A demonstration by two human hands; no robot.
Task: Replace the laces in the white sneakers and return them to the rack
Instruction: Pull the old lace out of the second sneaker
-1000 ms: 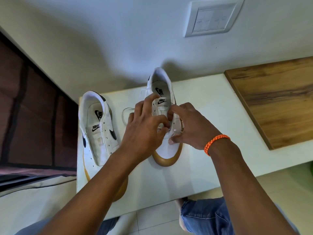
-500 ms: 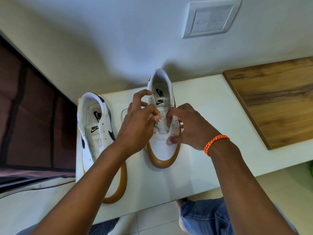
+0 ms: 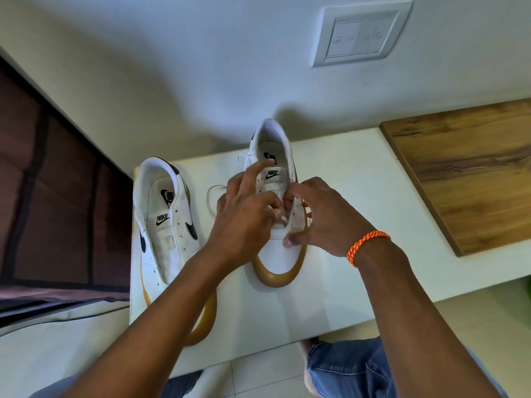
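Two white sneakers with gum soles stand on a white table (image 3: 330, 282). The left sneaker (image 3: 169, 225) has bare eyelets and no lace. Both my hands are over the tongue of the right sneaker (image 3: 280, 254). My left hand (image 3: 244, 219) pinches a white lace (image 3: 214, 193) at the eyelets, index finger raised over the tongue label. My right hand (image 3: 324, 219) grips the sneaker's right eyelet flap, thumb and fingers closed on it. A loop of the lace lies on the table left of that shoe. The lace's path through the eyelets is hidden by my fingers.
A wooden board (image 3: 465, 173) lies on the table's right part. A switch plate (image 3: 362, 33) is on the wall behind. A dark panel (image 3: 51, 196) stands to the left. My knees in blue jeans (image 3: 344, 369) are below the table's front edge.
My left hand has shifted slightly back toward the tongue and its index finger has lifted. The right hand stays on the eyelet flap. The shoes have not moved.
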